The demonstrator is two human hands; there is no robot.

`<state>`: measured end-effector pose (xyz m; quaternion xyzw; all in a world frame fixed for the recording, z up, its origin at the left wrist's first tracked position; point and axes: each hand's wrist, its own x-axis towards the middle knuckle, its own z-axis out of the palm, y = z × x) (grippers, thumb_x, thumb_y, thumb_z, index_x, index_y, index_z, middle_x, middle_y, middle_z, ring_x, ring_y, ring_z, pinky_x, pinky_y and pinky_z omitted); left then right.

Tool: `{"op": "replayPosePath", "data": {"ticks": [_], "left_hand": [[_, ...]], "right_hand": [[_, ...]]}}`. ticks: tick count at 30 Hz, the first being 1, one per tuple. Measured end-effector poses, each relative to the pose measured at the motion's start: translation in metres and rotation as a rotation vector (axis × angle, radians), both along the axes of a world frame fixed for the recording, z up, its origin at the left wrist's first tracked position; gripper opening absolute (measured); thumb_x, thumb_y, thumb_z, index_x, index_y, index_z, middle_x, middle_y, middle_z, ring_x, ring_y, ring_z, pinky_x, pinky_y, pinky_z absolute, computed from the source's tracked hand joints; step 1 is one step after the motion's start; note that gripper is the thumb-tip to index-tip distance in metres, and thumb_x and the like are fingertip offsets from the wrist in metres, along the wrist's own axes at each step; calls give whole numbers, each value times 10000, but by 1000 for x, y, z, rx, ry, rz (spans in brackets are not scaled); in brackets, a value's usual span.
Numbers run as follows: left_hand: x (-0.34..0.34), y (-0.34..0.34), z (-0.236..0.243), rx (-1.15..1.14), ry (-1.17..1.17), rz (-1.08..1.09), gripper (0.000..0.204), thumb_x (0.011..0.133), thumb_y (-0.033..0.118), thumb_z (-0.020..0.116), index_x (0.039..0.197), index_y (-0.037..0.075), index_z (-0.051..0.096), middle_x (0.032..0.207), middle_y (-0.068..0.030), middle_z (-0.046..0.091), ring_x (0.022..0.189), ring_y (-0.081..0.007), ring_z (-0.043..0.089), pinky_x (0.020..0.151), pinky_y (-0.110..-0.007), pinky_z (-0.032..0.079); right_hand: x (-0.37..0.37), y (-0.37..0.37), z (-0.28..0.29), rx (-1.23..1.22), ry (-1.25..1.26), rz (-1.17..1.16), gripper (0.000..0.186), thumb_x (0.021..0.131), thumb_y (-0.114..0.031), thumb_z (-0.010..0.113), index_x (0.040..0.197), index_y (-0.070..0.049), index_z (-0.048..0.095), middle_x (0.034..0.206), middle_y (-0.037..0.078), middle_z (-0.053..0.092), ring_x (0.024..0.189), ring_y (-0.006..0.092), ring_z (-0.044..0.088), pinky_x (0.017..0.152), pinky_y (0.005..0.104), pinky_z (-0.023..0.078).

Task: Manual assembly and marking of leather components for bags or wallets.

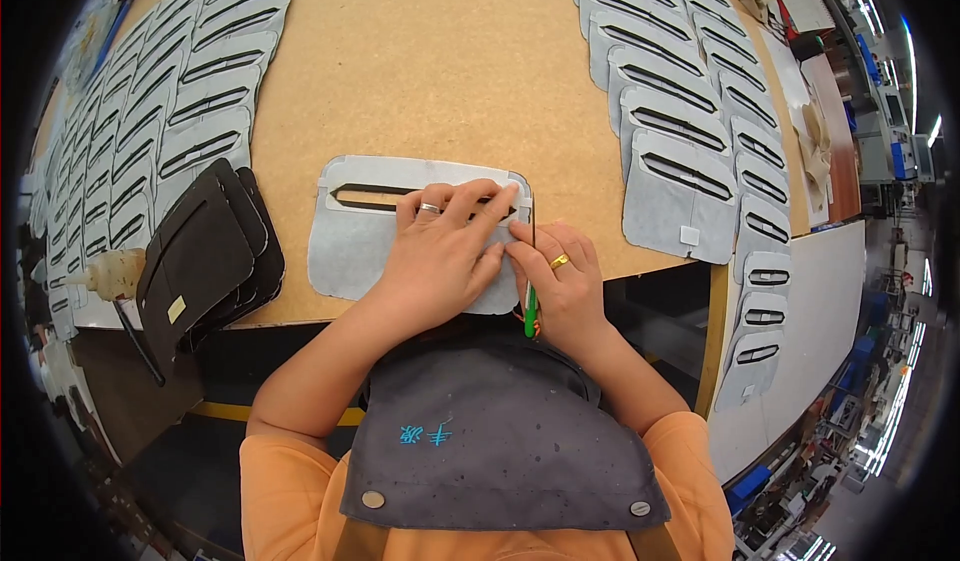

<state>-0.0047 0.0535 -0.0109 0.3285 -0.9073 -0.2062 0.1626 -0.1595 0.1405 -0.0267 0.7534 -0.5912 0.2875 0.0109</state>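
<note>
A grey rounded panel (375, 251) with a long dark-edged slot lies near the table's front edge. My left hand (445, 241) rests over its right half, fingers stretched across the slot toward the upper right corner. Beside the panel's right edge, my right hand (562, 276) is closed around a thin tool with a green handle (530, 313). The tool's slim dark shaft stands upright along that edge; its exact kind I cannot make out. The right hand's fingertips come close to the left fingers, and whether they also touch the panel is unclear.
Overlapping rows of similar slotted grey panels (205, 141) cover the table's left side, with more rows (675, 166) on the right. Dark panels (200, 246) stand stacked at the front left, next to a yellowish bottle (112, 273). The wooden table (430, 71) ends just before my body.
</note>
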Motion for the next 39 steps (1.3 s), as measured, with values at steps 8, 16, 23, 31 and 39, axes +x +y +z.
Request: {"op": "replayPosePath", "data": {"ticks": [8,16,23,31,39], "left_hand": [[22,26,20,10,-22,-5,591,732,320,705,1218,59,491,1234,-126,472,1179,-268,414,976,-423,291],[47,37,35,17,545,81,273,658,-9,647,890,78,533,866,-55,544,782,-233,547,697,-336,430],[168,6,83,-180,1385,993,142,932,88,545,1007,48,431,913,-29,519,754,-59,474,686,-196,421],[237,3,28,-161,1239,1294,171,904,75,553,1000,57,412,929,-34,472,713,-67,484,588,-223,446],[294,36,28,-368,53,1407,401,881,112,562,1233,0,406,1155,-191,500,1051,-308,507,927,-380,396]], "right_hand": [[-10,-7,4,114,-443,-57,203,794,13,607,985,-27,555,1033,118,613,958,261,578,871,363,435],[-43,-27,9,-14,-848,-189,176,947,-86,449,1057,16,541,1063,104,583,885,142,561,838,282,444],[-32,-35,-1,69,-965,-114,186,937,-105,477,1066,15,535,1041,101,580,857,135,549,820,273,439],[-38,-38,0,63,-967,-100,168,934,-91,482,1047,12,552,1015,96,582,823,123,563,768,260,459],[-37,-36,-10,123,-909,-126,135,930,-87,512,1021,-25,590,854,72,617,782,122,619,695,242,497]]}}
